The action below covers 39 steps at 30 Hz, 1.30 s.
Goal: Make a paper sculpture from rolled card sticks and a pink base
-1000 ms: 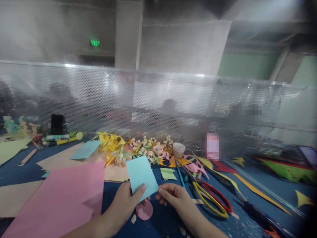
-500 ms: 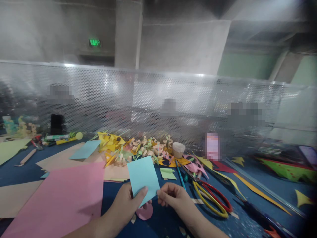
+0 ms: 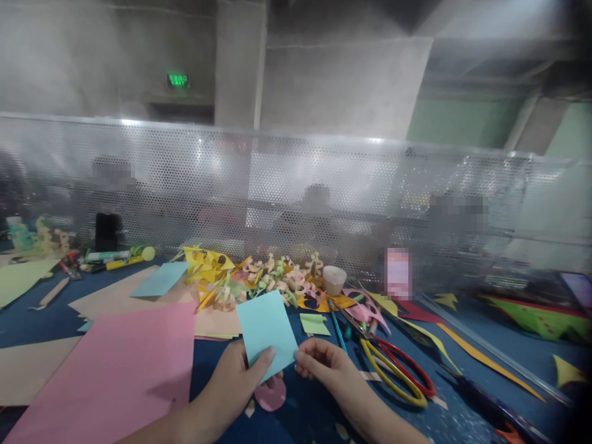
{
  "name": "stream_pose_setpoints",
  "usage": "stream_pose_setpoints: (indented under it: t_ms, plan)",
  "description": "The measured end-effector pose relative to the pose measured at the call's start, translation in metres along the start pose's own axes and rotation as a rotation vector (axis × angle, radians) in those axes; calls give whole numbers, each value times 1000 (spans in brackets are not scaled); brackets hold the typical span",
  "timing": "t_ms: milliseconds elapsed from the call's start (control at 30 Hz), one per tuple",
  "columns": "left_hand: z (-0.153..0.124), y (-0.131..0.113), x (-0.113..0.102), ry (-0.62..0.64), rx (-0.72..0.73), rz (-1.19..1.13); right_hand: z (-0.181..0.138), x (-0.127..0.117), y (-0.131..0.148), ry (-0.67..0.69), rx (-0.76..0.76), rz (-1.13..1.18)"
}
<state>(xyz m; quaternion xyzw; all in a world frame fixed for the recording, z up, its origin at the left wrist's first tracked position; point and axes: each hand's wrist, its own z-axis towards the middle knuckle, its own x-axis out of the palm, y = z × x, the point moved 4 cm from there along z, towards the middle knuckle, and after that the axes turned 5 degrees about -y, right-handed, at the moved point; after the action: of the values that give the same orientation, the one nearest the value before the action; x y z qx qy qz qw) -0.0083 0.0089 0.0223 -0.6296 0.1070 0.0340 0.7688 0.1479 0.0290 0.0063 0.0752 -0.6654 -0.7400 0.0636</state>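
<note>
A light blue sheet of paper (image 3: 267, 330) is held up over the table, tilted a little. My left hand (image 3: 238, 379) grips its lower left part, thumb on the front and fingers behind. The thumb and index finger of my right hand (image 3: 324, 367) pinch the sheet's lower right corner, the other fingers curled. Below the sheet a round pink paper piece (image 3: 271, 394) shows, partly covered by my left fingertips; I cannot tell whether they touch it. Right of my right hand lie scissors (image 3: 393, 370) with one red and one yellow handle loop.
Behind the sheet is a heap of curled paper scraps (image 3: 277, 274) beside a small white cup (image 3: 333, 280). Large pink paper (image 3: 124, 364) lies at left. A blue pencil (image 3: 337, 327), a dark-handled tool (image 3: 490, 404) and paper strips lie to the right. A perforated metal screen (image 3: 185, 160) stands behind.
My right hand has shifted very slightly at the sheet's corner. Both hands keep their hold, and the blue sheet is almost unmoved.
</note>
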Motion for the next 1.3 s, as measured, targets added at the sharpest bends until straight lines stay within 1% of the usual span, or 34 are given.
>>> stream_pose_setpoints:
  t_ms: [67, 200, 367, 567, 867, 1067, 1200, 1300]
  plan:
    - [0, -1, 0, -4, 27, 2, 0, -1, 0, -10, 20, 3]
    - [1, 0, 0, -3, 18, 1, -1, 0, 1, -17, 35, -15]
    - [3, 2, -1, -17, 12, -1, 0, 2, 2, 5, 28, -21]
    - [1, -1, -1, -7, -11, 8, -1, 2, 1, 25, 27, -34]
    - [1, -1, -2, -28, -6, -11, 0, 3, 2, 50, -7, -31]
    - [3, 0, -1, -19, 11, -17, 1, 1, -1, 35, 2, -6]
    - [4, 2, 0, 9, -8, -21, 0, 0, -1, 28, 10, 6]
    - [3, 3, -1, 1, -2, -35, -2, 0, 1, 13, 19, 1]
